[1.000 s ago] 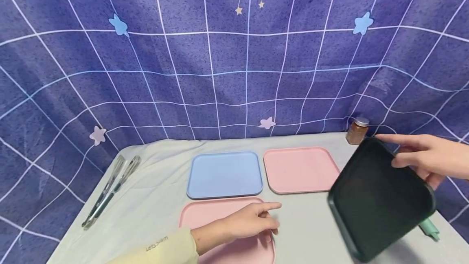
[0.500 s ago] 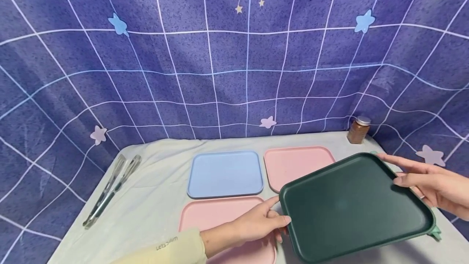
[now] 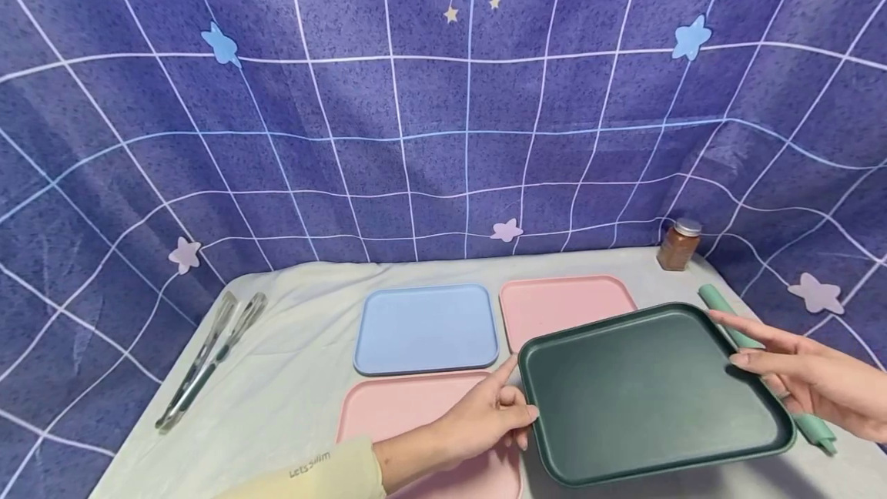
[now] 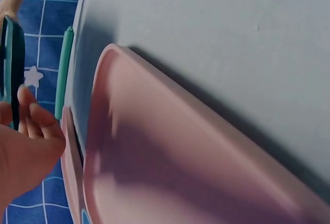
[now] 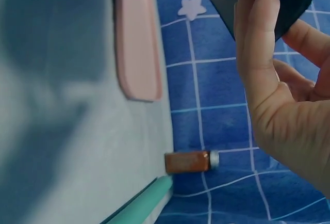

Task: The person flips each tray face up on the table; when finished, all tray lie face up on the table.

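Note:
A dark green tray [image 3: 651, 399] is held tilted above the table's right front, its near edge lower. My left hand [image 3: 485, 414] pinches its left edge, thumb on the rim. At the opposite edge my right hand [image 3: 818, 376] grips the rim, with the thumb on top and other fingers beneath, as the right wrist view also shows. Beneath my left forearm lies a pink tray [image 3: 409, 399], partly covered. Behind it sits a blue tray [image 3: 426, 329], and to that one's right a second pink tray [image 3: 561, 306], its front corner hidden by the green tray.
Metal tongs [image 3: 208, 364] with dark handles lie at the left edge of the white-covered table [image 3: 291, 376]. A brown jar [image 3: 679, 246] with a silver lid stands at the back right. A rolled green thing [image 3: 721, 303] lies along the right edge, partly hidden.
My right hand has swung the green tray left and levelled it somewhat. My left hand has taken hold of its left edge, and the tray has come slightly lower.

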`<state>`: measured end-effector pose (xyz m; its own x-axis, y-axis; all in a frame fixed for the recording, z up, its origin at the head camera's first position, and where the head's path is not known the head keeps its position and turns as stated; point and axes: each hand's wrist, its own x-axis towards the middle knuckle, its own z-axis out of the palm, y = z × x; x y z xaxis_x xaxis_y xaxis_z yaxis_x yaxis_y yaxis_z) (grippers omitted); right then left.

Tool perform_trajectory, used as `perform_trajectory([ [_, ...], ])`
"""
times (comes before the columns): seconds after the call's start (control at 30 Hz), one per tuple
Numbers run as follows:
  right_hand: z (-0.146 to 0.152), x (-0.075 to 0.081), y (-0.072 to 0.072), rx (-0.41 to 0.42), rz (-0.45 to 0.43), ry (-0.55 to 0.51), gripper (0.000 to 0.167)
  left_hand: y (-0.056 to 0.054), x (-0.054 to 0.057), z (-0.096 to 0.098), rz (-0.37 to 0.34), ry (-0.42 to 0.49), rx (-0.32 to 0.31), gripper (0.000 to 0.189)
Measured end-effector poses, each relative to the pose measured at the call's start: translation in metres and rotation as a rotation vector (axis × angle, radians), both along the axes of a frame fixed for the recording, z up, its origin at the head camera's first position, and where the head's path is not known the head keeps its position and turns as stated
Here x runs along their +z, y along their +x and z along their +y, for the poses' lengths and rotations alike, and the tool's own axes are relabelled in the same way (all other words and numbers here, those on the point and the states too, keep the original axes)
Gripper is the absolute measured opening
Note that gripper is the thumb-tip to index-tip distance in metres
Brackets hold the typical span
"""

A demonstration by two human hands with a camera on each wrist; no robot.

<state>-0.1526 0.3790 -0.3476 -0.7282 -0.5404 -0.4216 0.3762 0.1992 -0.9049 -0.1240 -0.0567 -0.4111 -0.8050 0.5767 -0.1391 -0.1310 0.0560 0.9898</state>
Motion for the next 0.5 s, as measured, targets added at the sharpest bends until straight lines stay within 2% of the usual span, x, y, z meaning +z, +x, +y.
perform_trajectory([
  [0.13,-0.002,-0.012,0.003,0.001,0.035,0.234,0.067,0.0,-0.004,0.001,-0.019,-0.008,0.098,0.088],
  [0.2,-0.002,-0.018,0.003,0.044,0.032,0.246,0.073,0.0,-0.006,0.001,-0.022,-0.019,0.109,0.087],
  [0.33,0.0,-0.031,0.004,0.108,0.011,0.137,0.072,-0.001,-0.01,-0.001,-0.034,-0.051,0.068,0.087],
  [0.43,0.001,-0.041,0.005,0.156,-0.025,0.001,0.067,-0.003,-0.012,-0.004,-0.056,-0.078,0.009,0.09],
  [0.5,0.002,-0.046,0.006,0.178,-0.052,-0.047,0.067,-0.005,-0.013,-0.006,-0.072,-0.094,-0.039,0.092],
])
